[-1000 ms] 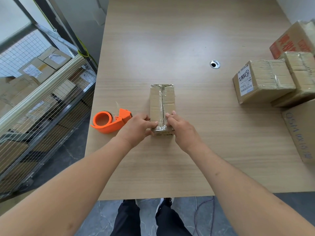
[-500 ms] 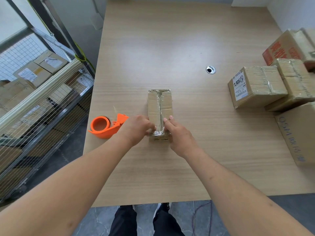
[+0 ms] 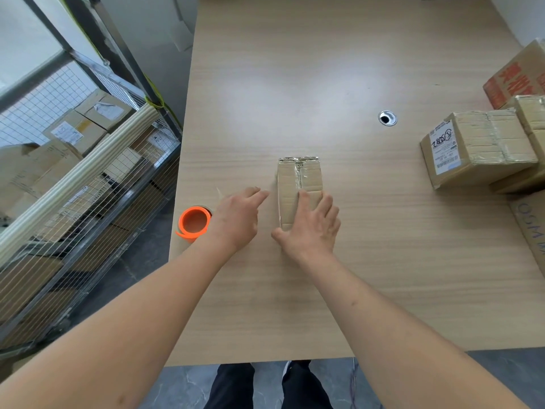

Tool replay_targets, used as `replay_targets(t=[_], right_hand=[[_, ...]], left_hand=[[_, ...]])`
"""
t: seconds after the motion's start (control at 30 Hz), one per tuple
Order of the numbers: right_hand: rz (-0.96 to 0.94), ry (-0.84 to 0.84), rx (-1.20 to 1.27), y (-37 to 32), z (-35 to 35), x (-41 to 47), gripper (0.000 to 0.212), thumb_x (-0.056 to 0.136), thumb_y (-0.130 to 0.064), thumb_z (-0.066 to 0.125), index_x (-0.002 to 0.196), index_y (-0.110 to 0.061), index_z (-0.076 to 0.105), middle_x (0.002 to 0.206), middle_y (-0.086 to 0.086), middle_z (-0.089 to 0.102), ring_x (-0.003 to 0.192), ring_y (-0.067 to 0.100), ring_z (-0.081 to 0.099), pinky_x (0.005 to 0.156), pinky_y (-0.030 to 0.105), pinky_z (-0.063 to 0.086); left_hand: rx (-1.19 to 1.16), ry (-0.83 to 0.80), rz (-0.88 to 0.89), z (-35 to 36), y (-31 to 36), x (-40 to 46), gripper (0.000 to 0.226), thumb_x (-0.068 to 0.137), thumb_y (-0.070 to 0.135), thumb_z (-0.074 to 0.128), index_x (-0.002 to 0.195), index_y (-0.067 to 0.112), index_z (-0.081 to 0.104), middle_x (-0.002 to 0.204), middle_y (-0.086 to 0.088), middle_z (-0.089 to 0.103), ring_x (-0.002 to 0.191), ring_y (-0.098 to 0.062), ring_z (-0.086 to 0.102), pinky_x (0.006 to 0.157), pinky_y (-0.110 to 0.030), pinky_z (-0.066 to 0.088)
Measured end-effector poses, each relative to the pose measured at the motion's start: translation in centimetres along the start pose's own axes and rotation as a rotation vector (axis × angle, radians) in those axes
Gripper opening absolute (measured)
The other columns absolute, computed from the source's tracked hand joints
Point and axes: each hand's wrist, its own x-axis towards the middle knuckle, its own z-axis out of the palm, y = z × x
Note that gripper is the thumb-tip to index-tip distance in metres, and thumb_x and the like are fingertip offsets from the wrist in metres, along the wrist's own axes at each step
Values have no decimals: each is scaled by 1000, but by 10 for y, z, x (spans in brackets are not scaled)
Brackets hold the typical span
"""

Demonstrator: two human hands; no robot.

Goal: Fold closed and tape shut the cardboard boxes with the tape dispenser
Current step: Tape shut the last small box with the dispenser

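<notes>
The right hand (image 3: pixel 309 225) lies flat on the near end of the small box (image 3: pixel 299 184) at frame centre, fingers straight, pressing. The left hand (image 3: pixel 237 219) has let go of the box and now hovers open beside it, over the orange tape dispenser (image 3: pixel 193 222) at the counter (image 3: pixel 295 84) edge. The seam appears taped; smoothing is likely ending. At right, a sealed box (image 3: pixel 477 149) bears a label with unreadable handwriting.

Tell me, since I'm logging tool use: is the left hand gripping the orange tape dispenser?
No, the left hand hovers open above the table, with the tape dispenser lying beside its wrist.
</notes>
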Motion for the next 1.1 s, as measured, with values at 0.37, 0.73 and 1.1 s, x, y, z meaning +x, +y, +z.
replay_targets(t=[0.37, 0.73, 1.1], right_hand=[[181, -18, -3, -20, 10, 11, 103, 78, -55, 74, 157, -33, 12, 156, 24, 19, 130, 42, 43, 106, 49, 40], [308, 50, 43, -26, -45, -47, 88, 80, -62, 65, 152, -55, 14, 150, 21, 28, 121, 40, 49, 101, 47, 42], [438, 109, 120, 41, -150, -122, 82, 71, -58, 72, 145, -53, 37, 130, 9, 39, 115, 34, 51, 98, 46, 46]], left_hand=[[-2, -100, -11, -14, -19, 17, 52, 97, 15, 58, 148, 17, 49, 159, -7, 39, 132, -33, 52, 108, -40, 41], [119, -198, 214, -60, 6, 16, 59, 98, 23, 56, 154, 20, 38, 161, -7, 34, 138, -32, 46, 112, -40, 34], [198, -191, 408, -104, 121, -9, 59, 99, 27, 55, 154, 20, 37, 159, -7, 37, 134, -36, 49, 111, -42, 36]])
